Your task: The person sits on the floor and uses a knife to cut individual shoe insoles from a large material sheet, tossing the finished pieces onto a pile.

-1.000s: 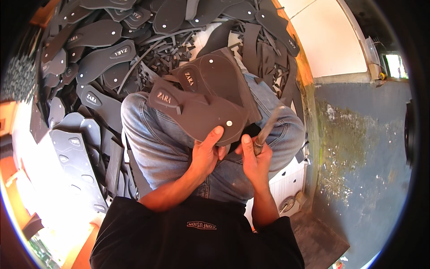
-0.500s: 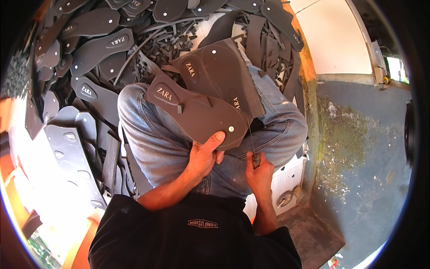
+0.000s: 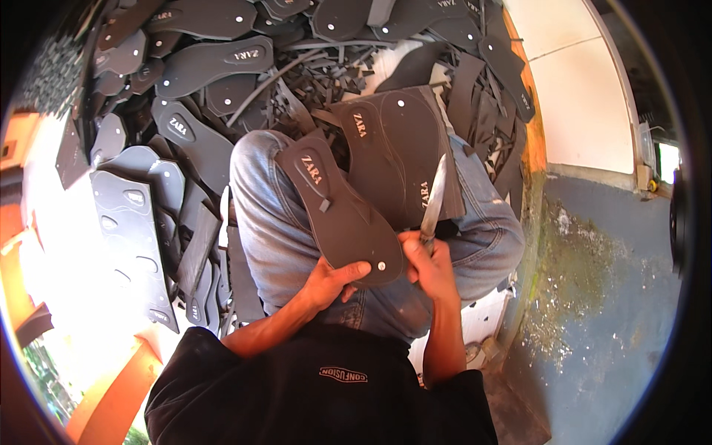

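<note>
My left hand (image 3: 330,283) grips the rounded lower end of a black foam sandal sole (image 3: 352,230), its thumb on top beside a small white dot. A small dark scrap (image 3: 324,205) lies on the sole's face. In my right hand (image 3: 433,273) is a knife (image 3: 437,194), closed round its handle, with the blade pointing up and away. My right fingers are close beside the sole's right edge. Behind the blade, a black foam sheet (image 3: 389,159) with sole outlines and pale lettering rests across my lap.
Cut black soles (image 3: 215,67) and narrow offcuts (image 3: 319,81) cover the floor ahead and to the left. A longer marked sheet (image 3: 133,245) lies in bright light at left. A stained blue-grey wall (image 3: 593,297) stands close on the right.
My right hand has turned the knife, so its blade now shows broadside, pointing upward. The sole in my left hand has rotated more upright, and its lower edge looks rounder. The whole view has shifted.
</note>
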A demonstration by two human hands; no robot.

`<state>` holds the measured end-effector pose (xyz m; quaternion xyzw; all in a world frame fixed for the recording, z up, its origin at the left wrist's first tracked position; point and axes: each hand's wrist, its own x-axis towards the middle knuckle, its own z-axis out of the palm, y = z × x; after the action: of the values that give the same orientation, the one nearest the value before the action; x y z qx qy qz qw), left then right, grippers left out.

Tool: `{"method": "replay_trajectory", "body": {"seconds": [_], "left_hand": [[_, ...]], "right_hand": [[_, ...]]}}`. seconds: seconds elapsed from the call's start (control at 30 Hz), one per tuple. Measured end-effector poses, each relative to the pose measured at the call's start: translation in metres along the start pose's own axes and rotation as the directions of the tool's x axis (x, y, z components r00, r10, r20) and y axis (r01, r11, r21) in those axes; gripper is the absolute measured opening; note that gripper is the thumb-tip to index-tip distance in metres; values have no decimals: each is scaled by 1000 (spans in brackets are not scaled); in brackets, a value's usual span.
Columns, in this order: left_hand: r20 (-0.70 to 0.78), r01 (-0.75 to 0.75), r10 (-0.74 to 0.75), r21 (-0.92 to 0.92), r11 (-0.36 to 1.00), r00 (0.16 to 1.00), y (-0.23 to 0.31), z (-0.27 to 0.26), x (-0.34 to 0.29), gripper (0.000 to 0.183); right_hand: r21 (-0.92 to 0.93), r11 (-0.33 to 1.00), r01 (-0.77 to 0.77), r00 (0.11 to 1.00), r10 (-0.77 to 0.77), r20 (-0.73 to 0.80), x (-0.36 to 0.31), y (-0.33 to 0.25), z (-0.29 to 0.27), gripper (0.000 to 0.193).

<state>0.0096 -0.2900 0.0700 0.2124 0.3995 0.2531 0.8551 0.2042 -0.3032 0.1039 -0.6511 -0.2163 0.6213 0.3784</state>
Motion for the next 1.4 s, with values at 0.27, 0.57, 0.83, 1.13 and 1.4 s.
{"method": "replay_trajectory", "body": {"seconds": [0.27, 0.57, 0.83, 1.13, 1.4], "left_hand": [[-328, -285, 257, -37, 958, 909, 102, -37, 41, 28], [-46, -1, 8, 155, 988, 999, 94, -6, 31, 24], [-26, 29, -25, 166, 986, 999, 89, -6, 31, 29], [26, 48, -62, 379, 924, 998, 84, 12, 29, 32], [68, 56, -53, -41, 998, 996, 68, 1, 56, 34]], "right_hand": [[-82, 990, 112, 981, -97, 171, -45, 32, 11, 22], [-654, 705, 273, 882, -455, -121, -24, 31, 18, 41], [-661, 702, 264, 883, -451, -127, -26, 42, 16, 39], [-638, 647, 418, 853, -521, 30, 21, -6, 13, 20], [77, 986, 146, 989, -147, 11, 21, -38, 4, 20]]}}
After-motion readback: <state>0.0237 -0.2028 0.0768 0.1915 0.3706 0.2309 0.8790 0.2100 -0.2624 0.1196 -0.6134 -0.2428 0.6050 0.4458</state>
